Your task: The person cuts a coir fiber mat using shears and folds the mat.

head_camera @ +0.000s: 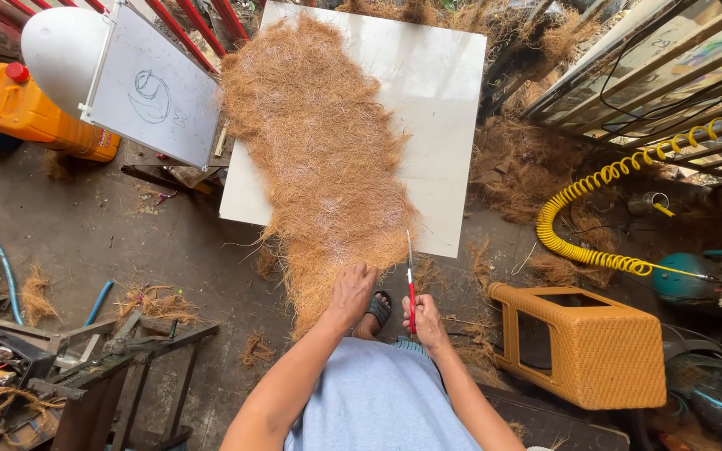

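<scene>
Right hand (424, 321) clamped on red scissors (411, 288), left hand (353, 288) flat on fibre mat (323, 159), stool (582, 342) beside.

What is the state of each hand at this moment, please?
Left hand: open, pressing flat on the fibre mat.
Right hand: closed, holding red-handled scissors.
</scene>
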